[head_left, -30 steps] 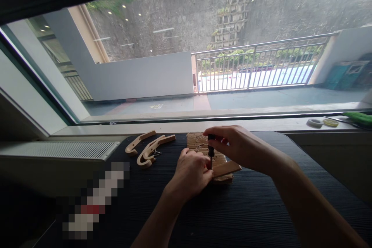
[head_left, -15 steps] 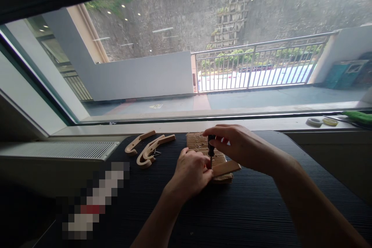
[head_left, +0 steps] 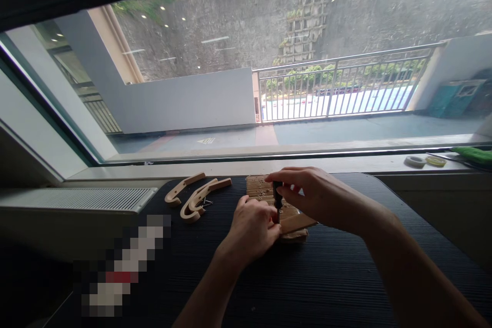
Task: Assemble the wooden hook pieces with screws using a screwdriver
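My right hand (head_left: 307, 189) is closed round the black handle of a screwdriver (head_left: 277, 196), which stands nearly upright with its shaft pointing down. The tip is hidden by my left fingers. My left hand (head_left: 255, 224) grips the near end of a wooden piece (head_left: 299, 223), most of that end being covered by the fingers. Beneath the piece lies a sheet of corrugated cardboard (head_left: 254, 184) with wood shavings on it. To the left, several curved wooden hooks (head_left: 186, 183) with drilled holes rest on the dark table, small screws (head_left: 207, 202) beside them.
The dark table (head_left: 338, 277) stands against a pale window sill (head_left: 215, 170). On the sill at right are two tape rolls (head_left: 415, 162) and a green cloth (head_left: 472, 155). A white radiator grille (head_left: 77, 200) lies left. A blurred patch (head_left: 126, 266) covers something at lower left.
My right hand and the top of the screwdriver have shifted slightly left. The left hand has stayed almost in place.
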Available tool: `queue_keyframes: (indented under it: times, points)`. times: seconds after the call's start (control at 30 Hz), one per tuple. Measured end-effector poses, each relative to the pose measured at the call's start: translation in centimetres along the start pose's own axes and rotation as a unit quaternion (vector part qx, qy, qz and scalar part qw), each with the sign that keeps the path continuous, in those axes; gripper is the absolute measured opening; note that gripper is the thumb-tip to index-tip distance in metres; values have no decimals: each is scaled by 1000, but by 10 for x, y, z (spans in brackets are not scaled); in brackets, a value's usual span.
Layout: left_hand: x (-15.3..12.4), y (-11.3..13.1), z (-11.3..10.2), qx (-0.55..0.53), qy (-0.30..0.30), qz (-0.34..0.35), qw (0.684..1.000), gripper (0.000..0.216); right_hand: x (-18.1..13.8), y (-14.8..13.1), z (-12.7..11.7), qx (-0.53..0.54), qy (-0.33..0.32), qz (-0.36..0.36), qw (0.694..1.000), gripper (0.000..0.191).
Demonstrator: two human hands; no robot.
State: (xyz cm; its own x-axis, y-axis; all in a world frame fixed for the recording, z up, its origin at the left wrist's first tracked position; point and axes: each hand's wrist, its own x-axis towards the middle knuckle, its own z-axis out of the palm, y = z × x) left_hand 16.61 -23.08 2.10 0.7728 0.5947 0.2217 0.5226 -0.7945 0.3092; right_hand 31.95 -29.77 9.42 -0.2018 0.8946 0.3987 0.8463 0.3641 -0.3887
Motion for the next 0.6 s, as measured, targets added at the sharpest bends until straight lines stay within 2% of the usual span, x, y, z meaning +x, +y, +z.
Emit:
queue_keyframes:
  times: [0.6]
  points:
    - [1,2,-3,-6,-16,-9,1000,14,3,2,0,-15,12,14,1000,27]
